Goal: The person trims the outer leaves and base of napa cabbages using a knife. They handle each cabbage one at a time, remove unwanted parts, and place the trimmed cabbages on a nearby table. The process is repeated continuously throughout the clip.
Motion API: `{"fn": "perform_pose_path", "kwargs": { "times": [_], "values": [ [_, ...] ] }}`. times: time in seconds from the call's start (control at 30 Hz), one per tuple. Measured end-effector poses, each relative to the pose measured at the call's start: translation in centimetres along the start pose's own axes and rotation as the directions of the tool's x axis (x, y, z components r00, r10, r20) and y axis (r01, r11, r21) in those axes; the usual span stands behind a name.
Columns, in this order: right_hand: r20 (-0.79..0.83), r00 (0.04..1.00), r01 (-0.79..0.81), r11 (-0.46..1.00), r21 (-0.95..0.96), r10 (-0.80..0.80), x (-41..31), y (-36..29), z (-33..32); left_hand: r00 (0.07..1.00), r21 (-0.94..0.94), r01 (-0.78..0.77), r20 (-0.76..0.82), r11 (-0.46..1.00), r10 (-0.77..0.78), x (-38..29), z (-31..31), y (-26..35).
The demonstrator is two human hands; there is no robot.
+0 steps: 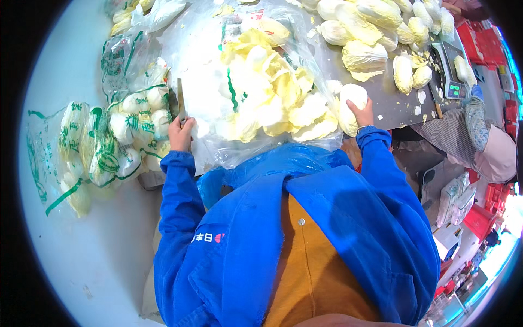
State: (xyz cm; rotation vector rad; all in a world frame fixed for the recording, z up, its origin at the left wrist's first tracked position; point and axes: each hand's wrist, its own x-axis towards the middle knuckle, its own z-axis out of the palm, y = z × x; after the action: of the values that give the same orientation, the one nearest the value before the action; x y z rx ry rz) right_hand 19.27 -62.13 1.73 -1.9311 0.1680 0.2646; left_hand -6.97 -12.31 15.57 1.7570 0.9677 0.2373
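Observation:
My left hand (181, 133) grips the handle of a knife (181, 96), whose blade points away from me along the left side of the table. Beside that hand lie napa cabbages in a printed clear plastic bag (137, 118). At the table's near edge, on the right, my right hand (363, 112) holds a pale napa cabbage (350, 102), thumb on top. Between my hands a heap of loose yellow cabbage leaves (273, 86) lies on clear plastic sheeting (216, 143).
Whole napa cabbages (359, 24) pile up at the back right. A digital scale (451, 69) bears another cabbage, with a co-worker's gloved hand (477, 92) beside it. A second knife (435, 100) lies near the table's right edge. Red crates (478, 45) stand beyond.

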Motion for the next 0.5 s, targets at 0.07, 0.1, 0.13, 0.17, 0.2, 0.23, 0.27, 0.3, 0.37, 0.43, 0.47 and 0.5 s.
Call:
{"fn": "perform_pose_path", "kwargs": {
  "times": [0.07,0.1,0.13,0.17,0.2,0.23,0.27,0.3,0.37,0.43,0.47,0.5],
  "values": [
    [-0.016,0.999,0.038,0.999,-0.033,-0.038,0.4,0.0,0.1,0.987,0.421,-0.131,-0.027,0.898,0.157,1.9,-2.0,-5.7],
    [0.008,1.0,-0.029,0.997,0.072,0.028,1.2,0.0,0.2,0.972,0.606,-0.181,-0.013,0.775,0.236,3.3,-3.0,-9.0],
    [0.026,0.994,-0.106,0.98,0.169,0.103,1.5,0.5,-0.4,0.977,0.712,-0.11,-0.051,0.694,0.208,3.7,-3.4,-11.2],
    [0.044,0.983,-0.182,0.947,0.264,0.177,1.4,1.0,-1.1,0.97,0.698,-0.099,-0.093,0.709,0.226,4.2,-3.7,-11.1],
    [0.142,0.957,-0.291,0.843,0.453,0.254,-0.5,-2.7,-1.0,0.959,0.685,-0.077,-0.148,0.725,0.241,4.3,-4.2,-10.6],
    [0.19,0.942,-0.336,0.753,0.566,0.278,-1.3,-4.4,-1.3,0.95,0.66,-0.071,-0.185,0.748,0.254,4.5,-3.5,-9.6],
    [0.232,0.927,-0.371,0.649,0.664,0.293,-2.0,-5.4,-2.0,0.984,0.351,0.01,-0.171,0.936,0.054,4.3,-2.6,-7.9],
    [0.281,0.913,-0.401,0.531,0.746,0.296,-2.4,-5.8,-2.8,0.986,0.012,0.141,-0.088,0.99,-0.139,4.0,-2.2,-5.3],
    [0.331,0.92,-0.392,0.513,0.763,0.211,-2.5,-6.1,-4.1,0.999,-0.1,0.029,-0.034,0.995,-0.032,1.7,1.5,0.9],
    [0.398,0.913,-0.388,0.505,0.771,0.093,-2.9,-9.7,-4.9,0.984,-0.193,-0.088,0.133,0.977,0.115,-0.9,4.6,5.1],
    [0.56,0.828,-0.501,0.416,0.759,-0.025,-3.5,-11.8,-5.0,0.958,-0.132,-0.138,0.232,0.982,0.166,-2.2,5.8,7.3],
    [0.577,0.816,-0.502,0.463,0.73,-0.024,-4.1,-12.8,-4.6,0.919,-0.079,-0.198,0.332,0.977,0.213,-3.4,7.1,9.2]
  ]
}}
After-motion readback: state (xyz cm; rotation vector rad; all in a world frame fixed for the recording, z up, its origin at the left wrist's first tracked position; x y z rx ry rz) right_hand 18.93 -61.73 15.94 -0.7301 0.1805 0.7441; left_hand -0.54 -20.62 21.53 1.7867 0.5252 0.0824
